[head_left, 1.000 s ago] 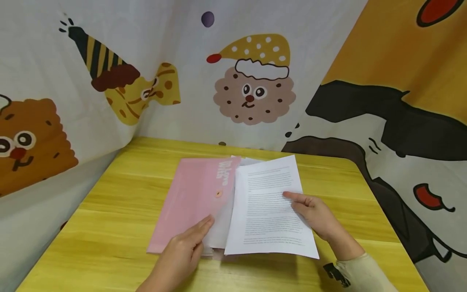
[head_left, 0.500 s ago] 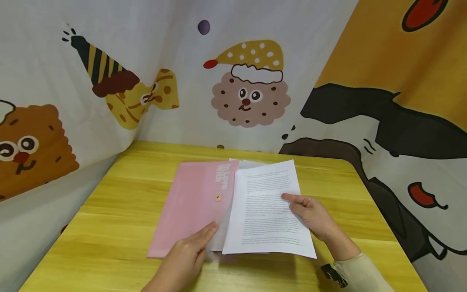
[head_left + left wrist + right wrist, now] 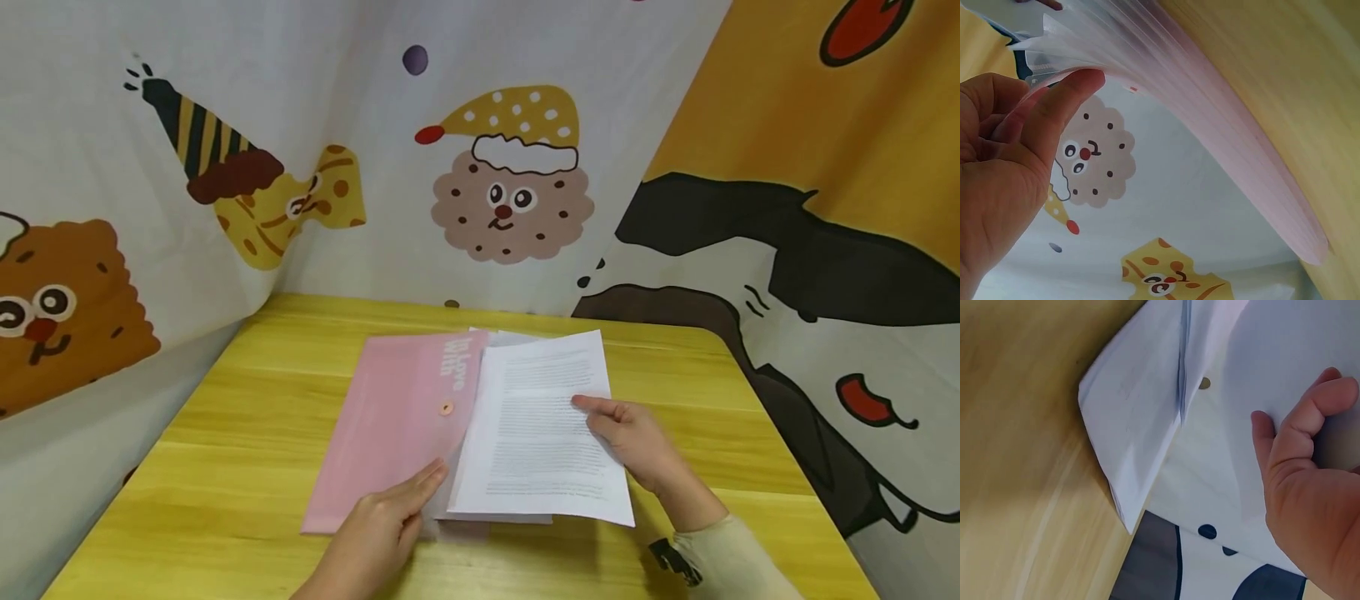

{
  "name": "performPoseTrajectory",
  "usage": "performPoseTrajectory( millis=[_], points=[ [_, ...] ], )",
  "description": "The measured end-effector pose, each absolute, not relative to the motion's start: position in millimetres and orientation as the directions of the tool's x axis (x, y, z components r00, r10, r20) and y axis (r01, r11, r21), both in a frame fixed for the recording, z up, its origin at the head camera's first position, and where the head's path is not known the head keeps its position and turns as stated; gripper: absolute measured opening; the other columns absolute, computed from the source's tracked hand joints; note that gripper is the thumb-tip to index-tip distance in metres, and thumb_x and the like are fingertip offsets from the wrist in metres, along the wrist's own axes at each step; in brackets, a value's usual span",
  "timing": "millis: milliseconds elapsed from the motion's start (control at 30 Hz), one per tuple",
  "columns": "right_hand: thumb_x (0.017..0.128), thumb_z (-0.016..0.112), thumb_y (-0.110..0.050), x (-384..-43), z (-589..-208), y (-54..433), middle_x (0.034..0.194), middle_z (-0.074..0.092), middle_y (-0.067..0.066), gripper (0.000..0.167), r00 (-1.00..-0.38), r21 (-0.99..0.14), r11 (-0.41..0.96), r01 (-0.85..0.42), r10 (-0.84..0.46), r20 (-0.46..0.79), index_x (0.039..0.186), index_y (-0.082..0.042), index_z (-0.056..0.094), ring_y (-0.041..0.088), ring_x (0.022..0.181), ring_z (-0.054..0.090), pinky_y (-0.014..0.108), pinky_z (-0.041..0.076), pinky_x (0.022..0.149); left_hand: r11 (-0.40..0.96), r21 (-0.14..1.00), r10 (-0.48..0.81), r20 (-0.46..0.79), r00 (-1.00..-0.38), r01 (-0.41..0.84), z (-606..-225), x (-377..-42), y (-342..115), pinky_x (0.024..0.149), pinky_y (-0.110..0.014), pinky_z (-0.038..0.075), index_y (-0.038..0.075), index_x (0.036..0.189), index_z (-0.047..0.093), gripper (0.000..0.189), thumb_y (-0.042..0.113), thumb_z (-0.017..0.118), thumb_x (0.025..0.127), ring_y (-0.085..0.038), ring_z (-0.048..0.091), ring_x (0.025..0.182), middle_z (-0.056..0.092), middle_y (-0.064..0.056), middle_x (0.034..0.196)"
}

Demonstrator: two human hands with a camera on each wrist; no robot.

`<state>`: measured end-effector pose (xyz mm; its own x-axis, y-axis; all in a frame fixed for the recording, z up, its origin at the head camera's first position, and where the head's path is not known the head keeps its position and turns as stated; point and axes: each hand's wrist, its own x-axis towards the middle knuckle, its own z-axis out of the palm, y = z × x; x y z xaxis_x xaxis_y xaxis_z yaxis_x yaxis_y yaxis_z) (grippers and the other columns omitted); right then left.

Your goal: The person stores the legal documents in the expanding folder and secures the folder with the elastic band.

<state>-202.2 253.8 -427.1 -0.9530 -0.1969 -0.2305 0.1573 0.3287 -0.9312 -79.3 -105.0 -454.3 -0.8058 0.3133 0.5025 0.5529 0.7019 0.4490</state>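
Observation:
A pink translucent document folder [image 3: 397, 417] with white lettering and a round button lies on the table. My left hand [image 3: 382, 517] pinches its near right edge between thumb and fingers; the left wrist view shows the folder's layers [image 3: 1229, 144] fanned apart there. My right hand [image 3: 637, 437] holds a printed sheet [image 3: 536, 442] by its right side, index finger extended over the text and the other fingers behind. The sheet's left edge overlaps the folder's mouth. More white papers [image 3: 1135, 394] stick out of the folder beneath the sheet in the right wrist view.
The wooden table [image 3: 225, 467] carries the folder near its middle. Behind and at both sides hangs a white curtain [image 3: 390, 267] with cartoon prints, close along the table's far edge. A dark clip-like piece [image 3: 675, 560] is at the right sleeve cuff.
My right hand has moved left with the printed sheet, bringing it further over the folder's mouth. My left hand keeps its grip on the folder's edge. The head view has shifted slightly.

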Motion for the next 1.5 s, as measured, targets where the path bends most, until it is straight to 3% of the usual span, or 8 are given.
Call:
performPoseTrajectory(
  millis=[167, 333, 533, 733, 867, 1133, 1333, 1500],
  points=[
    [0.108, 0.05, -0.011, -205, -431, 249, 0.138, 0.069, 0.027, 0.044, -0.963, -0.886, 0.444, 0.131, -0.154, -0.219, 0.15, 0.002, 0.059, 0.015, 0.085, 0.074, 0.023, 0.062, 0.069, 0.694, 0.467, 0.286, 0.521, -0.804, 0.549, -455, -79, -104, 0.093, -0.037, 0.066, 0.004, 0.136, 0.073, 0.062, -0.014, 0.082, 0.078, -0.024, 0.074, 0.121, 0.073, -0.008, 0.14],
    [0.107, 0.049, -0.01, -206, -428, 254, 0.14, 0.067, 0.029, 0.045, -0.979, -0.833, 0.548, 0.072, -0.122, -0.165, 0.148, 0.005, 0.059, 0.008, 0.051, 0.045, 0.021, 0.041, 0.048, 0.689, 0.477, 0.248, 0.552, -0.796, 0.545, -456, -80, -103, 0.094, -0.034, 0.066, 0.002, 0.134, 0.073, 0.062, -0.015, 0.084, 0.076, -0.021, 0.075, 0.12, 0.074, -0.008, 0.138],
    [0.108, 0.058, -0.015, -205, -418, 260, 0.147, 0.065, 0.026, 0.044, -0.978, -0.816, 0.576, 0.047, -0.139, -0.154, 0.148, 0.004, 0.06, 0.022, 0.099, 0.071, 0.02, 0.058, 0.072, 0.692, 0.513, 0.261, 0.478, -0.839, 0.508, -453, -80, -104, 0.097, -0.039, 0.065, 0.002, 0.137, 0.071, 0.058, -0.013, 0.081, 0.082, -0.023, 0.073, 0.125, 0.071, -0.008, 0.142],
    [0.106, 0.066, -0.026, -206, -419, 258, 0.152, 0.064, 0.016, 0.047, -0.971, -0.766, 0.642, 0.033, -0.161, -0.176, 0.147, -0.003, 0.063, 0.037, 0.141, 0.059, 0.046, 0.056, 0.111, 0.68, 0.556, 0.302, 0.381, -0.874, 0.478, -450, -82, -105, 0.099, -0.041, 0.064, 0.003, 0.141, 0.068, 0.055, -0.01, 0.077, 0.088, -0.024, 0.069, 0.129, 0.068, -0.009, 0.146],
    [0.107, 0.064, -0.027, -212, -428, 252, 0.156, 0.061, 0.015, 0.047, -0.971, -0.766, 0.642, 0.04, -0.155, -0.181, 0.149, -0.006, 0.063, 0.037, 0.149, 0.052, 0.054, 0.051, 0.117, 0.676, 0.538, 0.34, 0.377, -0.861, 0.503, -452, -83, -106, 0.099, -0.042, 0.065, 0.004, 0.142, 0.068, 0.055, -0.009, 0.075, 0.089, -0.025, 0.07, 0.128, 0.068, -0.008, 0.146],
    [0.107, 0.061, -0.021, -222, -441, 251, 0.158, 0.056, 0.023, 0.046, -0.976, -0.772, 0.631, 0.076, -0.11, -0.186, 0.148, -0.001, 0.062, 0.037, 0.144, 0.053, 0.047, 0.053, 0.113, 0.675, 0.496, 0.345, 0.441, -0.828, 0.546, -455, -83, -106, 0.098, -0.041, 0.065, 0.005, 0.14, 0.07, 0.056, -0.009, 0.079, 0.086, -0.024, 0.072, 0.125, 0.07, -0.007, 0.143],
    [0.103, 0.069, -0.015, -214, -425, 263, 0.143, 0.067, 0.026, 0.045, -0.94, -0.829, 0.555, 0.063, -0.247, -0.236, 0.145, 0.0, 0.065, 0.023, 0.109, 0.072, 0.027, 0.064, 0.08, 0.725, 0.404, 0.23, 0.621, -0.749, 0.557, -455, -84, -108, 0.093, -0.033, 0.065, 0.008, 0.137, 0.073, 0.068, -0.013, 0.083, 0.073, -0.021, 0.076, 0.117, 0.073, -0.004, 0.139],
    [0.102, 0.071, -0.011, -206, -395, 272, 0.125, 0.076, 0.024, 0.052, -0.857, -0.897, 0.419, 0.142, -0.401, -0.323, 0.149, 0.005, 0.058, 0.021, 0.089, 0.08, 0.032, 0.069, 0.074, 0.746, 0.345, 0.204, 0.697, -0.688, 0.57, -453, -89, -109, 0.088, -0.031, 0.065, 0.009, 0.135, 0.074, 0.072, -0.015, 0.082, 0.068, -0.023, 0.078, 0.111, 0.074, -0.004, 0.137]
  ],
)
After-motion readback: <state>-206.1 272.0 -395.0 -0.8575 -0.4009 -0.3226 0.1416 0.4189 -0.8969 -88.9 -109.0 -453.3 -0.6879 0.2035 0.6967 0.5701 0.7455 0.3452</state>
